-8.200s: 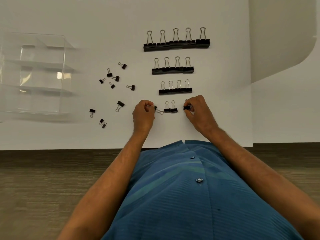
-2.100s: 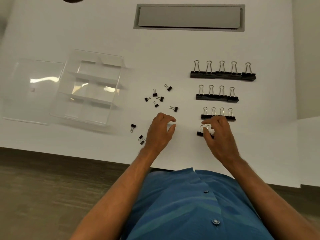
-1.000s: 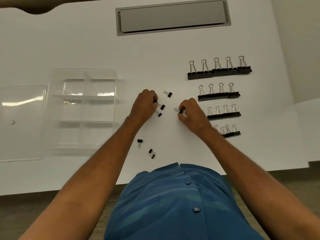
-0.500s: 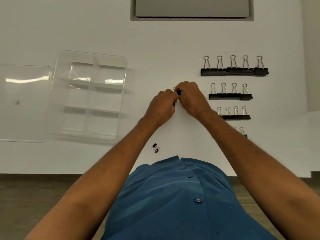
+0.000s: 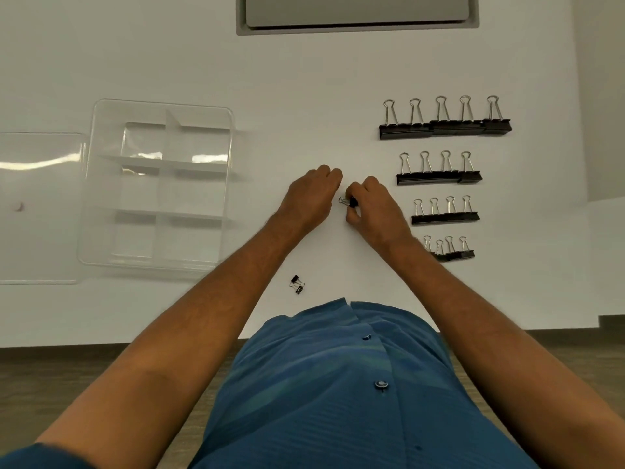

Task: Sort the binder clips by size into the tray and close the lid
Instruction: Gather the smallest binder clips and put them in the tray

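from my head camera: my right hand (image 5: 378,211) pinches a tiny clip (image 5: 350,201) between thumb and fingers, mid-desk, its wire loop pointing left. my left hand (image 5: 313,198) sits just beside it, fingers curled under; i cannot tell if it holds anything. four rows of clips lie toward the desk's right edge, handles up: the largest row (image 5: 444,126) farthest back, a second row (image 5: 439,176) nearer me, a third row (image 5: 444,216) nearer still, and the smallest row (image 5: 451,253) partly behind my right wrist. two tiny clips (image 5: 297,284) lie touching near the front edge. the clear tray (image 5: 93,184) sits toward the left edge, its compartments bare, the lid (image 5: 37,211) flat at its left.
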The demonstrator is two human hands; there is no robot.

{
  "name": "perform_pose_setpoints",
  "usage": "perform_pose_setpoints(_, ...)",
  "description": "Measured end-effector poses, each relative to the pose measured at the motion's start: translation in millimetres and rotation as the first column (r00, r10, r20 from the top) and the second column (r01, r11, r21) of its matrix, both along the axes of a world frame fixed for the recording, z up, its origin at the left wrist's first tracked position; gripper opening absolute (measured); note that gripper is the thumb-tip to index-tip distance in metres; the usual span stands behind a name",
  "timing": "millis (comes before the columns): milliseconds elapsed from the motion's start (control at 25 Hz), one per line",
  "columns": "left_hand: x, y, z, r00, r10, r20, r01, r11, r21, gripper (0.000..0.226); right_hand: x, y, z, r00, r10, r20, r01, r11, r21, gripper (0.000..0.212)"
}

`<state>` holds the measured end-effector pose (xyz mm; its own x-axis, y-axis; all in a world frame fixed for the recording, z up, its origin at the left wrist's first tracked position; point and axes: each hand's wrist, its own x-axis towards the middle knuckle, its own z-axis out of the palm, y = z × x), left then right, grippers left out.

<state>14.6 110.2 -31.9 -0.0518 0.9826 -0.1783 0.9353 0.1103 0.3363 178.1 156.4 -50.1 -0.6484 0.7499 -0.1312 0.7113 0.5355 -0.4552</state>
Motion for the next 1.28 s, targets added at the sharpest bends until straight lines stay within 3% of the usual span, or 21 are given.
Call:
perform_pose_setpoints(200,-8,-7,14,0.967,0.199,0.161,-0.201,0.980,-0.002,0.015,7,-16,2,1.000,-0.025,0.009,0.025,1.000,0.007,0.019)
perform_pose_setpoints(400,-19,-61,30,0.824,0.427,0.371,-0.461,0.887,0.002,0.016,10,-35,5,0.999,0.032,0.004,-0.032,0.997,-0.064,0.022)
perform_pose_setpoints(600,-6,-133,23,0.722,0.560,0.407,-0.582,0.809,-0.082,0.018,1,-50,8,0.995,0.096,-0.022,-0.098,0.982,-0.160,0.022)
perform_pose_setpoints(960,-1,-178,1,0.774,0.576,0.263,-0.573,0.814,-0.093,0.011,-4,-64,9,0.993,0.111,-0.046,-0.118,0.975,-0.189,0.027)
perform_pose_setpoints(1120,0,-177,-1,0.812,0.529,0.246,-0.526,0.846,-0.081,0.019,1,-75,14,0.985,0.166,-0.035,-0.170,0.972,-0.165,0.034)
perform_pose_setpoints(1280,-2,-173,-3,0.835,0.507,0.214,-0.507,0.860,-0.061,0.020,10,-76,8,0.986,0.143,-0.084,-0.154,0.978,-0.140,0.019)
